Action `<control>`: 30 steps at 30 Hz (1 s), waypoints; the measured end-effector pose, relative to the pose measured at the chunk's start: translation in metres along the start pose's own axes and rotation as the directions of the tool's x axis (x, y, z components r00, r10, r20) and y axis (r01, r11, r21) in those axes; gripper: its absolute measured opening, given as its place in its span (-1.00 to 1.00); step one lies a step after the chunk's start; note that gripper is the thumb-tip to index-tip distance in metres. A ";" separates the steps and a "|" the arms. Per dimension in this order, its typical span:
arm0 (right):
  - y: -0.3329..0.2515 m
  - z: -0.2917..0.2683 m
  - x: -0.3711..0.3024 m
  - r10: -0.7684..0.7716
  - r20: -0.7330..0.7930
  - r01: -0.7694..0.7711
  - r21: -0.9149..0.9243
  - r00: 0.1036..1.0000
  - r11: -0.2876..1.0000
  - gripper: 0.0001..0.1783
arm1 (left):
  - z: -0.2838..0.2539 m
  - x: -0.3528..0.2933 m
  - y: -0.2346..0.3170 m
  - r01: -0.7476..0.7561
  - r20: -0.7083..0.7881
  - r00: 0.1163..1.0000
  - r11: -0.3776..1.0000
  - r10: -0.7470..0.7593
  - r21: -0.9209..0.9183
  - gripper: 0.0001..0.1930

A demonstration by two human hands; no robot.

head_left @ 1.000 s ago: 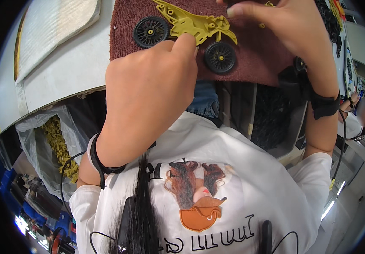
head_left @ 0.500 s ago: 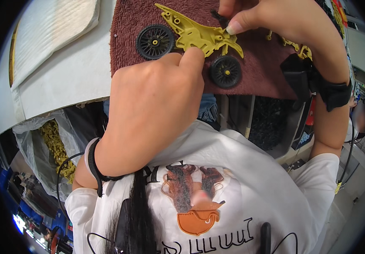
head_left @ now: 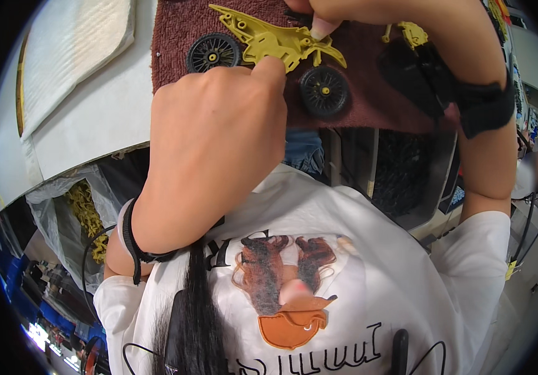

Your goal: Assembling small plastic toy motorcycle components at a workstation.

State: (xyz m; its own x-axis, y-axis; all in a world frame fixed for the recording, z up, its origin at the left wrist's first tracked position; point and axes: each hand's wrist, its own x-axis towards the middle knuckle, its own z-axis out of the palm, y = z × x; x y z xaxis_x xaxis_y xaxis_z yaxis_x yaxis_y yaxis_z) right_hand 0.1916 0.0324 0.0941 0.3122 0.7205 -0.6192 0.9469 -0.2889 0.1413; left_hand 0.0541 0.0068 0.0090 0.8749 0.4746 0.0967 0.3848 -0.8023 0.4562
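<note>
A yellow toy motorcycle body (head_left: 267, 42) lies over the brown towel, its pointed end toward the upper left. One black spoked wheel (head_left: 213, 57) sits at its left, and another black wheel (head_left: 325, 91) at its lower right. My left hand (head_left: 219, 119) is closed on the near edge of the body, its fingertips mostly hidden beneath. My right hand (head_left: 350, 11) is pinched at the body's right end, thumb pressed against the yellow plastic. Next to its fingertips is a small black part (head_left: 296, 16), partly covered by the fingers and cut by the upper picture edge.
The brown towel (head_left: 381, 106) covers part of the white table (head_left: 88, 119). A white padded sheet (head_left: 81, 56) lies at the left. More yellow plastic pieces (head_left: 414, 35) are by my right wrist. Below the table edge are a bag of yellow parts (head_left: 84, 212) and a bin of black parts (head_left: 403, 169).
The toy, towel and both hands appear shifted slightly up and left in the picture. My right hand has rolled a little over the black part; both hands stay at the toy.
</note>
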 end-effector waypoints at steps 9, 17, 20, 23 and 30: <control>0.075 0.029 -0.033 0.227 -0.331 -0.014 0.537 0.916 0.843 -0.75 | -0.006 -0.007 0.004 0.100 0.026 0.995 0.990 -0.097 -0.101 -0.79; 0.104 0.073 -0.032 0.074 -0.477 0.128 0.378 0.876 0.917 -0.45 | -0.029 -0.006 -0.012 0.155 0.208 0.976 0.864 -0.060 -0.479 -0.85; 0.119 0.076 -0.048 -0.029 -0.429 0.243 0.454 0.903 0.857 -0.66 | -0.044 -0.011 -0.023 0.158 0.167 0.983 0.798 -0.073 -0.582 -0.90; 0.116 0.058 -0.064 -0.298 -0.449 0.506 0.468 0.842 0.724 -0.71 | -0.052 -0.004 -0.026 0.073 -0.009 0.995 0.804 -0.097 -0.590 -0.82; 0.092 0.084 -0.024 -0.668 -0.646 0.793 0.593 0.368 -0.137 -0.52 | -0.038 0.014 -0.037 -0.285 -0.232 0.950 0.887 0.210 -0.364 -0.68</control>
State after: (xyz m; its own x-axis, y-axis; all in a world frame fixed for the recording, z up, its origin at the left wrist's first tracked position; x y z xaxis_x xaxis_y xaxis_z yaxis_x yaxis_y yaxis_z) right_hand 0.2646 -0.0647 0.0573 -0.4682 0.8657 0.1772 0.0723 0.2374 -0.9687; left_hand 0.0408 0.0570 0.0271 0.8436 0.3662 0.3928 -0.0154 -0.7147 0.6993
